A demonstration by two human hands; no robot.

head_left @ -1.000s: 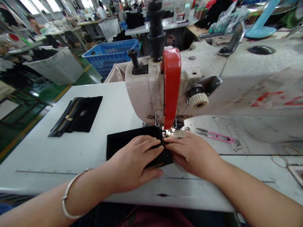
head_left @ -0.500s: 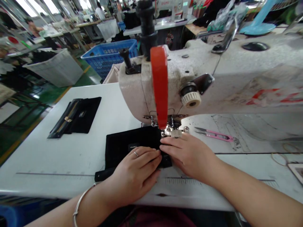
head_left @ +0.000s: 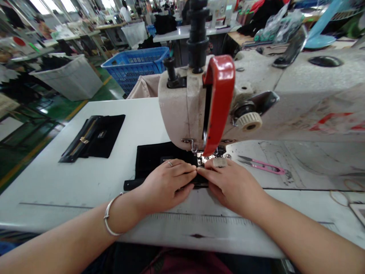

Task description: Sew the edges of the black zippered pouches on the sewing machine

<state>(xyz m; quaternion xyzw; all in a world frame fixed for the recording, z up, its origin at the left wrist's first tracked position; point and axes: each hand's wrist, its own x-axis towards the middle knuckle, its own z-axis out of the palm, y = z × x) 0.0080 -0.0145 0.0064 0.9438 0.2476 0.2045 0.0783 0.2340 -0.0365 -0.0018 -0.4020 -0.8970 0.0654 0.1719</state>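
Observation:
A black fabric piece [head_left: 152,154] with a small label lies under the needle area of a sewing machine [head_left: 175,110]. Along its near edge runs a black strip [head_left: 131,185], its left end sticking out. My left hand [head_left: 169,182], wearing a ring and a bracelet, has its fingers together, closed on the fabric by the strip. Fingertips of my right hand [head_left: 226,179] meet the left ones there, closed on the same piece just in front of the metal presser foot [head_left: 200,159]. Both hands cover the strip's middle, so part of the grip is hidden.
Left on the white table [head_left: 114,179] lies another black fabric piece [head_left: 104,137] with a strip and gold-coloured metal part. Pink thread snips [head_left: 266,166] rest right of the needle. A red guard [head_left: 221,102] fronts the machine head. Behind stands a blue basket [head_left: 137,64].
The black piece and both hands have shifted away from me, toward the machine, with the near strip higher in view. The fingertips have come together. The view has turned slightly left.

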